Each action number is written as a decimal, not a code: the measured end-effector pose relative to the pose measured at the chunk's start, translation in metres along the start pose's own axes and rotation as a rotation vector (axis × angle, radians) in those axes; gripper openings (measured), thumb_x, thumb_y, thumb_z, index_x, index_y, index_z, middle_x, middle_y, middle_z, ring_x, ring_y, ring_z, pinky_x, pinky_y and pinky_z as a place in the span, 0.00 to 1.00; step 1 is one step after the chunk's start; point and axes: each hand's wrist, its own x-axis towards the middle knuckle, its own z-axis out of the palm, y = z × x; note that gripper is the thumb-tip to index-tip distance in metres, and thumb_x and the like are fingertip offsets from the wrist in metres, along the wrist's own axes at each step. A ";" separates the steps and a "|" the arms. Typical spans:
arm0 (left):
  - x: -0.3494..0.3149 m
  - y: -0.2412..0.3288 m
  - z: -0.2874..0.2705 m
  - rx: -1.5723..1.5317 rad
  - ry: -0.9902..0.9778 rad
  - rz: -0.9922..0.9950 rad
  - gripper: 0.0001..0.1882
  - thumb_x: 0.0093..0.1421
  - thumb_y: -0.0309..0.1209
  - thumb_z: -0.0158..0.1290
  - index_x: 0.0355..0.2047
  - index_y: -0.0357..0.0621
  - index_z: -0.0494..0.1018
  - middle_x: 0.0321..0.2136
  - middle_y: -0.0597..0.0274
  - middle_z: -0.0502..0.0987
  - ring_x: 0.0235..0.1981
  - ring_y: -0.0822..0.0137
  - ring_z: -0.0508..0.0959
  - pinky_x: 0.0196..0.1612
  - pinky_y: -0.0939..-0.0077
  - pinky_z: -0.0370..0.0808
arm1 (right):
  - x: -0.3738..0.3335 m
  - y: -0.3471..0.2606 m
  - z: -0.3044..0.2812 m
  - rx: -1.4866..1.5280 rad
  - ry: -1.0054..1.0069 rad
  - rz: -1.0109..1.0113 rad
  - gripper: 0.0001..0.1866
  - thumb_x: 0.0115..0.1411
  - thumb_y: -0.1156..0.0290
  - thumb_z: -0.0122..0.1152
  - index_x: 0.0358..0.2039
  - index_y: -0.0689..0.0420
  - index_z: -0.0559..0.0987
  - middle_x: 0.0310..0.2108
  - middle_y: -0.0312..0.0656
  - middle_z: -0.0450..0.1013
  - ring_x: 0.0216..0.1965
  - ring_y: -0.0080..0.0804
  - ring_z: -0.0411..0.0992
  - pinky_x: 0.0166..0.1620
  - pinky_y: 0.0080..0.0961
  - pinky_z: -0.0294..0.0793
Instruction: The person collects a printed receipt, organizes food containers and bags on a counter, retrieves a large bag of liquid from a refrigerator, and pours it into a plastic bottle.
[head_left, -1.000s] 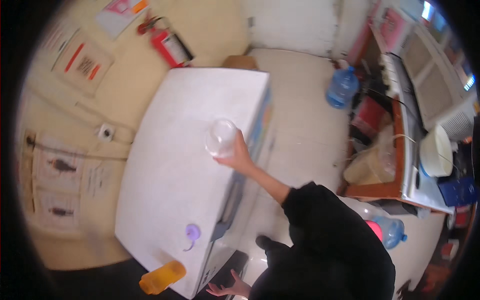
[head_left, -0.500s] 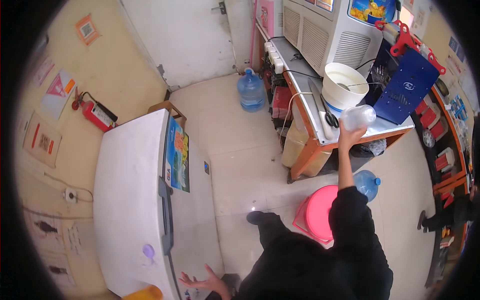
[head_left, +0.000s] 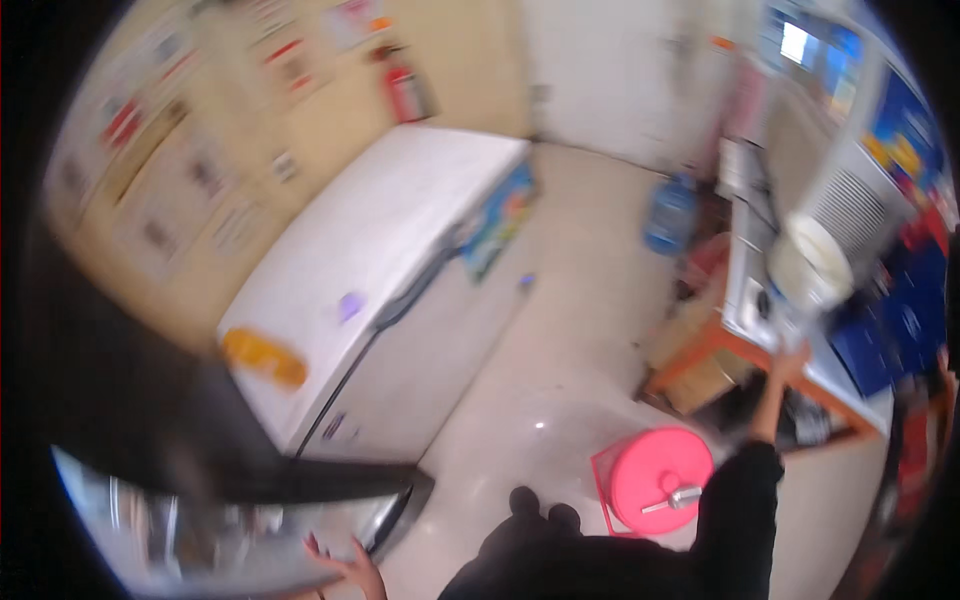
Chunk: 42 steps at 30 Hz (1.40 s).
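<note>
My right hand [head_left: 790, 362] reaches to the front edge of the metal-topped table [head_left: 738, 290], with its fingers round a clear plastic container [head_left: 792, 330]. Motion smears that container, and it sits just in front of a white tub [head_left: 812, 262]. Far off to the lower left, my left hand [head_left: 352, 570] holds nothing, its fingers spread apart. Closest to it is a dark-framed case with a shiny glass-like surface [head_left: 270, 530]. Between my arms stands a pink bucket with a lid [head_left: 655, 465], and a metal scoop [head_left: 685, 497] lies on top.
A white chest freezer [head_left: 400, 190] carries an orange bottle [head_left: 265, 357] and a small purple thing [head_left: 350, 306]. A blue water jug [head_left: 671, 215] stands on the floor by the table. Dark blue panels [head_left: 880, 340] sit at the table's right end.
My view has swung left, so the table and freezer sit farther right and the picture is blurred. More of the dark-framed case shows. My right hand still has the clear container, now lower against the table.
</note>
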 end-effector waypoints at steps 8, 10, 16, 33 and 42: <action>0.058 -0.030 -0.159 0.224 0.476 -0.034 0.40 0.56 0.30 0.55 0.61 0.33 0.44 0.60 0.43 0.50 0.61 0.51 0.52 0.63 0.59 0.46 | -0.330 -0.084 -0.215 0.673 -1.040 -0.103 0.25 0.59 0.59 0.52 0.51 0.63 0.65 0.48 0.54 0.64 0.45 0.49 0.64 0.49 0.37 0.61; 0.075 -0.056 -0.217 0.333 0.625 0.008 0.39 0.58 0.32 0.54 0.62 0.33 0.43 0.60 0.42 0.49 0.62 0.51 0.51 0.63 0.59 0.46 | -0.417 -0.057 -0.248 0.888 -1.152 -0.060 0.22 0.55 0.57 0.57 0.45 0.57 0.70 0.39 0.45 0.68 0.33 0.40 0.69 0.35 0.31 0.68; 0.137 -0.124 -0.339 0.014 0.997 -0.131 0.43 0.54 0.40 0.59 0.60 0.34 0.47 0.56 0.41 0.54 0.58 0.52 0.56 0.60 0.60 0.54 | -0.383 -0.125 -0.385 0.875 -1.215 -0.889 0.17 0.44 0.57 0.68 0.19 0.59 0.76 0.30 0.50 0.71 0.30 0.51 0.69 0.36 0.46 0.67; 0.242 -0.305 -0.423 -0.302 0.298 -0.325 0.57 0.38 0.50 0.69 0.57 0.24 0.52 0.55 0.38 0.62 0.57 0.55 0.64 0.58 0.69 0.59 | -0.443 -0.259 -0.632 1.064 -1.353 -0.345 0.09 0.58 0.73 0.53 0.27 0.59 0.81 0.28 0.45 0.74 0.33 0.37 0.71 0.43 0.31 0.67; 0.160 -0.279 -0.449 -0.373 0.408 -0.039 0.44 0.35 0.42 0.72 0.46 0.31 0.62 0.39 0.54 0.69 0.42 0.63 0.70 0.48 0.71 0.67 | -0.423 -0.369 -0.797 1.331 -1.435 -0.470 0.10 0.60 0.73 0.51 0.28 0.60 0.80 0.28 0.42 0.74 0.35 0.32 0.71 0.41 0.25 0.68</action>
